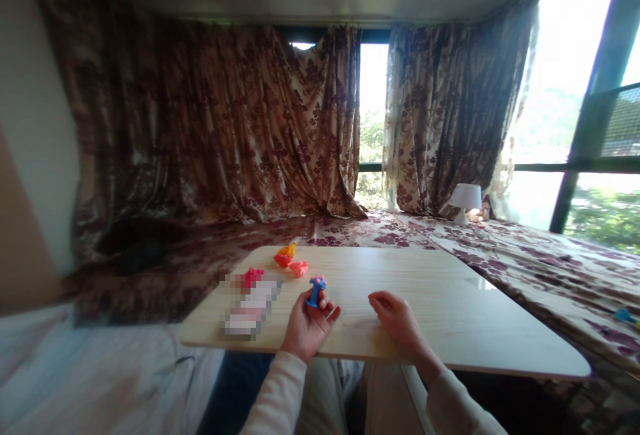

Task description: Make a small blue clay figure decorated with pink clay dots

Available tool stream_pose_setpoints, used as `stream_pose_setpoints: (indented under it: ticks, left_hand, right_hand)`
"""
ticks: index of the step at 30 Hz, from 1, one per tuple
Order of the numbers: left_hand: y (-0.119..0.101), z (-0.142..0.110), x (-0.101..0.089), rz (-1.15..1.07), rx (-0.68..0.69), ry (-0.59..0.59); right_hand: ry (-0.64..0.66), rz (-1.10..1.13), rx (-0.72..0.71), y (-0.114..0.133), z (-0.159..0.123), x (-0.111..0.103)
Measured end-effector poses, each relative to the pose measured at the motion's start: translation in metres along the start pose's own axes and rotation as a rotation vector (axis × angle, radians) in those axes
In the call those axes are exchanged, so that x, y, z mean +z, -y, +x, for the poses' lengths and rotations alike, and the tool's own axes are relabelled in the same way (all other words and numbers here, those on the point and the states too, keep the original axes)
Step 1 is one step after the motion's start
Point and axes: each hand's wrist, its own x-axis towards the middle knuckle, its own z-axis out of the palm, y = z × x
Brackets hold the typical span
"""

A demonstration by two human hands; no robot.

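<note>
In my left hand is a small blue clay figure, shaped like a mushroom or little tree, with pink dots on its top. Fingers and thumb grip its stem, and it stands roughly upright above the table. My right hand is to the right of it, over the tabletop, with thumb and fingers drawn together. Whatever may be between those fingertips is too small or hidden to make out. Beyond the left hand lie soft-looking lumps: a yellow one, a red one, a coral one and a magenta one.
A low pale wooden table spans my lap. At its left side lies a pixelated flat object. Flowered fabric covers the surface behind, where a white lamp stands. Something blue rests at the far right.
</note>
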Motion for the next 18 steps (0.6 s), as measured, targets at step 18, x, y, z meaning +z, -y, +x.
stream_pose_setpoints:
  ticks: [18]
  left_hand:
    - [0.001, -0.0005, 0.0029, 0.039, 0.019, -0.086]
  right_hand:
    - [0.044, 0.049, 0.156, 0.0046, -0.0026, 0.0002]
